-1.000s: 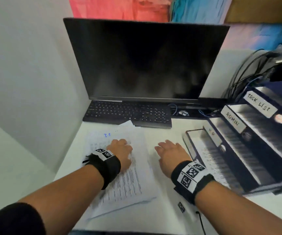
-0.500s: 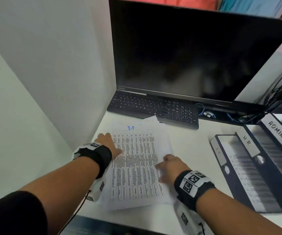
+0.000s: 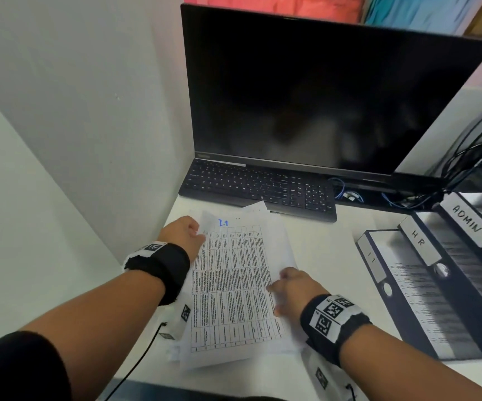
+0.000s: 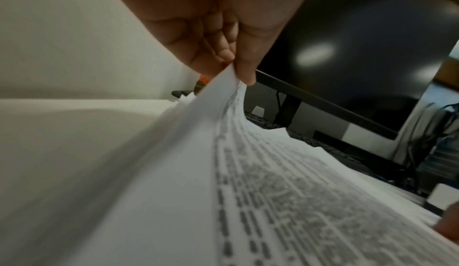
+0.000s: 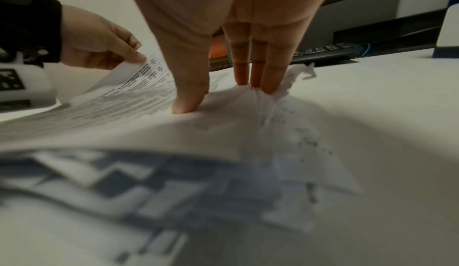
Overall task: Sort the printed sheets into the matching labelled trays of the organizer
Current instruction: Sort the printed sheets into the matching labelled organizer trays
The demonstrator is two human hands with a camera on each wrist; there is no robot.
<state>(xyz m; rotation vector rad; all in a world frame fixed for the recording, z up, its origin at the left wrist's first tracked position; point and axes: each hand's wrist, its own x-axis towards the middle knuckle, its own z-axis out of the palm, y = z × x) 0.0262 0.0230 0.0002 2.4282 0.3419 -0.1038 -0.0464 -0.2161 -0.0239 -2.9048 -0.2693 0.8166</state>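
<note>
A stack of printed sheets (image 3: 234, 285) lies on the white desk (image 3: 326, 247) in front of me. The top sheet (image 4: 273, 191) carries a printed table and a blue handwritten mark. My left hand (image 3: 187, 233) pinches its upper left corner between thumb and fingers (image 4: 234, 68) and holds that corner curled up off the stack. My right hand (image 3: 289, 287) rests at the stack's right edge. Its thumb and straight fingertips (image 5: 261, 85) press down on the paper, which puckers there. At the right stands the black organizer (image 3: 407, 314), with trays labelled IT (image 3: 374, 260), HR (image 3: 418, 238) and ADMIN (image 3: 467, 222).
A dark monitor (image 3: 321, 91) and a black keyboard (image 3: 260, 189) stand behind the stack. Cables (image 3: 465, 157) hang at the back right. A white wall (image 3: 74, 111) closes off the left side. Papers with square markers (image 3: 186, 312) stick out from under the stack.
My left hand slid from the top of the stack to its left edge, then up to the corner, which now curls upward. My right hand moved from the desk onto the stack's right edge.
</note>
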